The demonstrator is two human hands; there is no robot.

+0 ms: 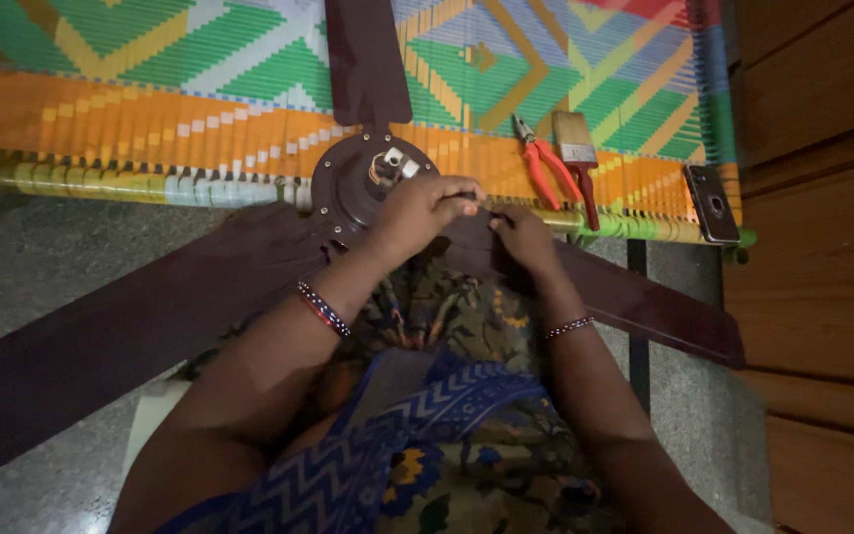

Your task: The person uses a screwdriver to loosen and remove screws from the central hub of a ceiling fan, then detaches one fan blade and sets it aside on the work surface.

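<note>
A dark brown ceiling fan lies across my lap and the edge of a woven cot, its round motor hub (353, 183) facing up with wires showing at the centre. One blade (111, 331) reaches left, another (644, 307) right, a third (366, 59) away over the cot. My left hand (422, 210) rests on the hub's right rim, fingers pinched on a small dark object. My right hand (521, 237) sits just beside it, fingertips closed on the same small piece where the right blade meets the hub. What the piece is stays too dark to tell.
The cot's colourful woven surface (150, 119) carries red-handled pliers (546, 163), a paintbrush (577, 158) and a phone (712, 203) at its right edge. A wooden door or panel (822, 247) stands at the right. Grey speckled floor (61, 247) lies below the cot.
</note>
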